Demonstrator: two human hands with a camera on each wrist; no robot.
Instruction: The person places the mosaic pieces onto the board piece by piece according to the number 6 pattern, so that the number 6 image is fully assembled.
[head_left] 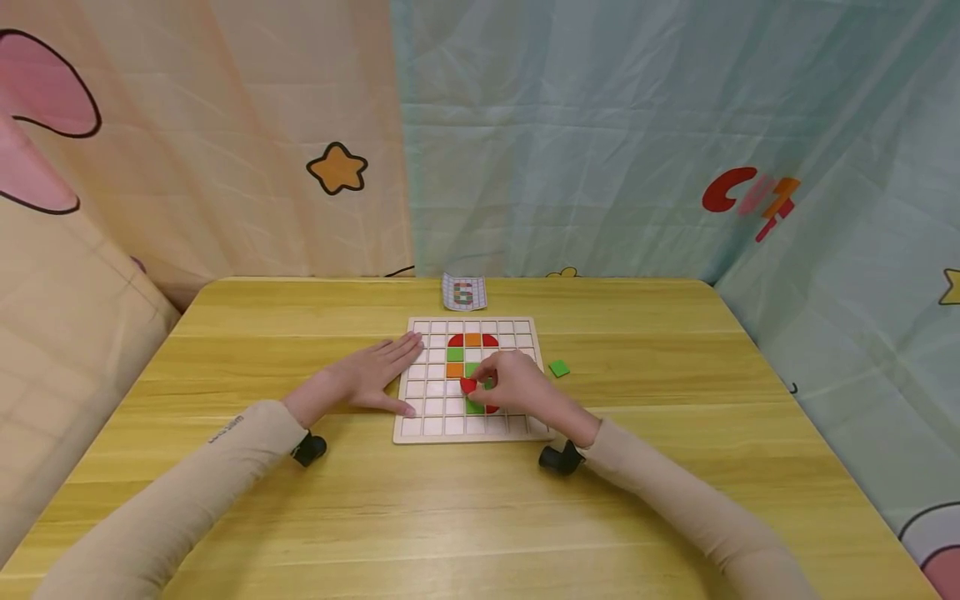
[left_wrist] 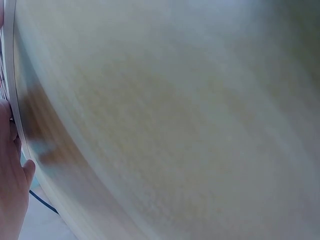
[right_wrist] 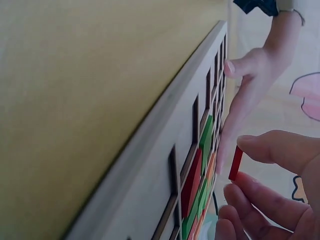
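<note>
A white grid board (head_left: 433, 406) with a pale wooden frame lies on the table. My left hand (head_left: 378, 371) rests with straight, spread fingers on the board's left edge; the left wrist view catches only part of it. Between thumb and fingertips, my right hand (head_left: 517, 383) pinches a small red tile with a curved edge (right_wrist: 236, 162), just over the board's lower middle. Set in the grid are red corner tiles (head_left: 456, 340), orange tiles (head_left: 472, 340) and green tiles (head_left: 455, 354). The right hand hides some of the cells.
One loose green tile (head_left: 558, 367) lies on the table (head_left: 465, 517) just right of the board. Behind the board, a small printed card (head_left: 464, 293) with a coloured grid pattern stands near the far edge. Patterned curtains (head_left: 555, 150) hang around the table.
</note>
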